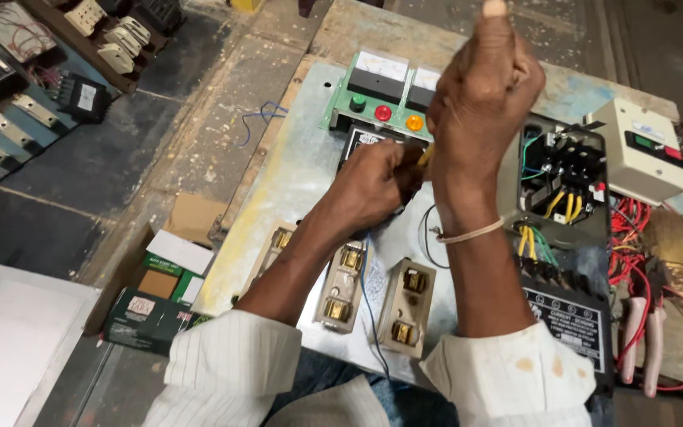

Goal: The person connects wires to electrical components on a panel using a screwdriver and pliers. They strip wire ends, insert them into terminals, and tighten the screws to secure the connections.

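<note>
Yellow-handled tool [425, 155], a thin stick-like thing, sits between the two hands, right above the grey metal panel [294, 182]. Only a small bit of it shows. The right hand [480, 87] is closed in a fist around its top, with the thumb sticking up. The left hand [373, 186] is curled tight just below, pinching something small and dark, but what it is stays hidden.

Behind the hands stands a green meter box [373, 87] with three round lights, green, red and orange. Close to the person's white striped sleeves sit three cream fuse holders [341, 289] with shiny brass parts, and a thin blue wire [369, 300] runs between them. On the right is an open black switch box [563, 178] with yellow and green wires. Pink-handled pliers [642, 336] lie near red wires [634, 237] at the far right. A green cardboard box [152, 312] rests on the left.
</note>
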